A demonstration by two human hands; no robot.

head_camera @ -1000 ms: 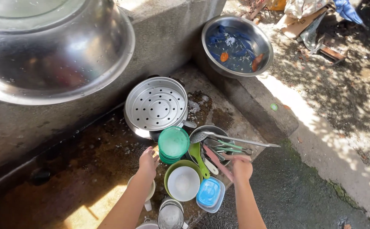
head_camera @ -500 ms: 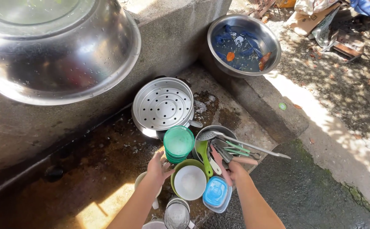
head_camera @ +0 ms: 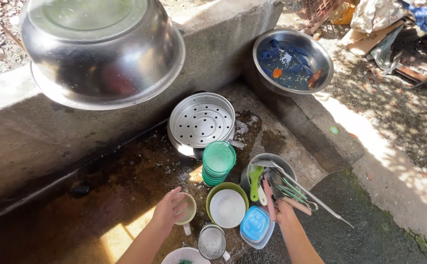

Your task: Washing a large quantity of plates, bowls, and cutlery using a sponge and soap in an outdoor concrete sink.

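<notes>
Cream mug [head_camera: 188, 211] sits in the left hand [head_camera: 167, 212], fingers curled; right hand [head_camera: 285, 213] fingers pinch utensil handles [head_camera: 291, 201].

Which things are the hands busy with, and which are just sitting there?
In hand:
left hand on the cream mug
right hand on the utensils in the metal bowl

Just sitting:
green cup stack
steamer tray
blue-lidded box
white bowl
big basin
water basin
</notes>
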